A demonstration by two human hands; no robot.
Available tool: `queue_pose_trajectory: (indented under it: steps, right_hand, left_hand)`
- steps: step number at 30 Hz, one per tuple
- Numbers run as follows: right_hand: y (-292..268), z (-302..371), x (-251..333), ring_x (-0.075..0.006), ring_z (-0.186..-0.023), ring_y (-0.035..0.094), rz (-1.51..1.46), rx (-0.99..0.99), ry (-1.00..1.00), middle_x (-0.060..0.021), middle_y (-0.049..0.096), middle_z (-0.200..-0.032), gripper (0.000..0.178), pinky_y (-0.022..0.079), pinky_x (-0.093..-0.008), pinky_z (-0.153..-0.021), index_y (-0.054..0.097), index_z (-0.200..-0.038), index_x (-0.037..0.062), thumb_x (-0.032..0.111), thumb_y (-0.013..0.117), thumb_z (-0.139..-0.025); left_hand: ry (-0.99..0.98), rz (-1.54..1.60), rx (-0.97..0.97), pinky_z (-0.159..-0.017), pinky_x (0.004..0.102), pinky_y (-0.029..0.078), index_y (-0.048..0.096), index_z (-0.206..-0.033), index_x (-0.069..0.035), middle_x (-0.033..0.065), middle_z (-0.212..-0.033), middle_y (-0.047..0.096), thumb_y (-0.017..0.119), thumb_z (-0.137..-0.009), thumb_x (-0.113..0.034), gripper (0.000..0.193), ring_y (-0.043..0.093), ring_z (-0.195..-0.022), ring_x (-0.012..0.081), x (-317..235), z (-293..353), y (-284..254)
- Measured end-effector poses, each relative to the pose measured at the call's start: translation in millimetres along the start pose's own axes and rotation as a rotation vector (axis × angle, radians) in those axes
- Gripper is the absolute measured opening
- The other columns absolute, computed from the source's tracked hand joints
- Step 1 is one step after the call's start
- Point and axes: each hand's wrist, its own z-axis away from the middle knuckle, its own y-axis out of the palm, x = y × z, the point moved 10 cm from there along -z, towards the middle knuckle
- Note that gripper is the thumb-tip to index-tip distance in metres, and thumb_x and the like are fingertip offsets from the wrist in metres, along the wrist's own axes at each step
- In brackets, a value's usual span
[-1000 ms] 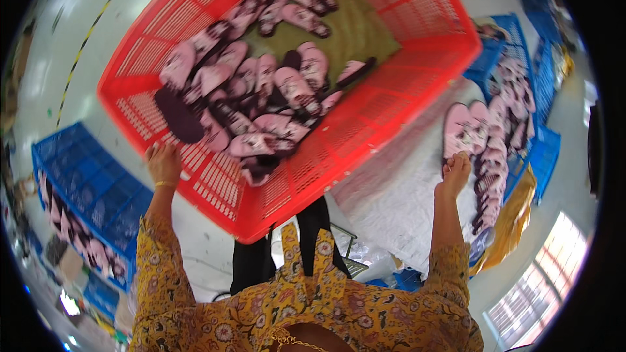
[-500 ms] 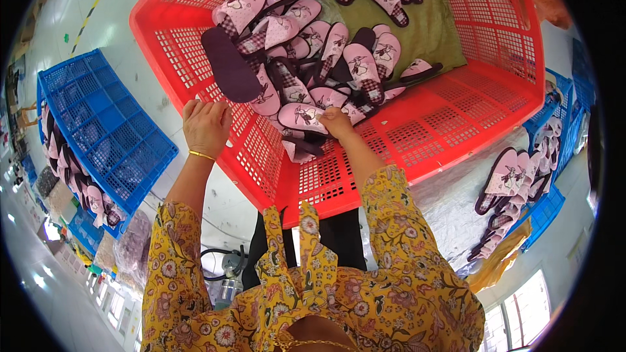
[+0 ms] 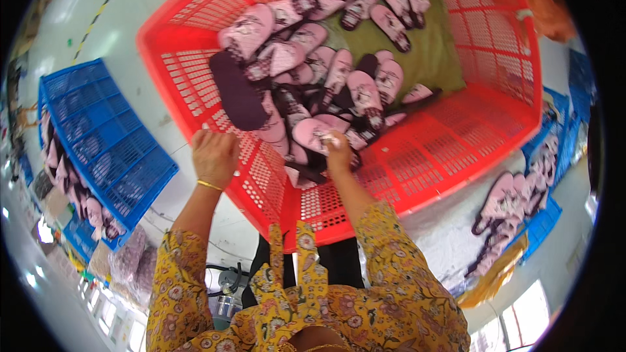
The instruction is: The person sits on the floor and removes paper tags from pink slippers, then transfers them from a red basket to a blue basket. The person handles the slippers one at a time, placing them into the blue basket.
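Note:
A large red plastic basket (image 3: 417, 190) stands tilted in front of me, with a loose heap of pink slippers inside. My left hand (image 3: 216, 158) has its fingers curled over the near left rim. Down in the heap, my right hand (image 3: 338, 154) pinches the edge of a pink slipper (image 3: 309, 134) with a dark printed figure on its upper. A slipper lying sole up, dark purple (image 3: 238, 93), rests against the left wall just beyond my left hand. More slippers with checked linings overlap around the held one.
Olive cloth (image 3: 435, 39) lines the basket's far floor. To the left stands a blue crate (image 3: 107, 150) with pink slippers beside it. At right, a row of pink slippers (image 3: 501, 205) lies near another blue crate (image 3: 544, 225). A metal-and-hose device (image 3: 227, 287) sits near my legs.
The basket and its slippers appear slightly lower in the picture as the view shifts. Both hands keep their places, the left at the rim, the right on the slipper.

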Motion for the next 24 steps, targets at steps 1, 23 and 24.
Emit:
queue_pose_trajectory:
  steps: [1, 23, 24]
  right_hand:
    - [1.1, -8.4, -5.2, -0.0238, -0.103, 0.063, -0.146, 0.011, 0.063, -0.0107, 0.066, -0.111, 0.031, 0.049, -0.0339, -0.091, 0.062, -0.116, 0.0049, 0.004, 0.068, -0.085]
    - [-38.5, -8.1, 19.3, -0.0133, -0.096, 0.059, -0.528, -0.133, 0.292, -0.0052, 0.063, -0.109, 0.024, 0.049, -0.0266, -0.083, 0.060, -0.116, 0.0032, 0.004, 0.063, -0.093]
    - [-40.8, -7.2, 20.2, -0.0130, -0.095, 0.059, -0.557, -0.124, 0.296, -0.0050, 0.063, -0.109, 0.024, 0.049, -0.0263, -0.082, 0.060, -0.117, 0.0032, 0.005, 0.064, -0.093]
  left_hand:
    - [-0.006, -0.003, 0.004, -0.094, 0.0375, 0.040, 0.063, -0.077, -0.014, 0.0034, -0.071, 0.060, 0.073, -0.077, -0.018, 0.011, 0.060, -0.078, 0.0197, 3.1, 0.1, 2.5]
    - [0.006, -0.548, 0.550, -0.108, 0.0583, 0.030, 0.037, -0.148, -0.007, 0.0212, -0.154, 0.034, 0.049, -0.094, -0.026, 0.058, 0.031, -0.140, 0.0460, 2.3, -43.1, 164.2]
    - [0.024, -0.558, 0.541, -0.108, 0.0600, 0.030, 0.037, -0.148, -0.006, 0.0227, -0.153, 0.035, 0.046, -0.096, -0.026, 0.056, 0.032, -0.139, 0.0472, 5.0, -43.5, 163.0]
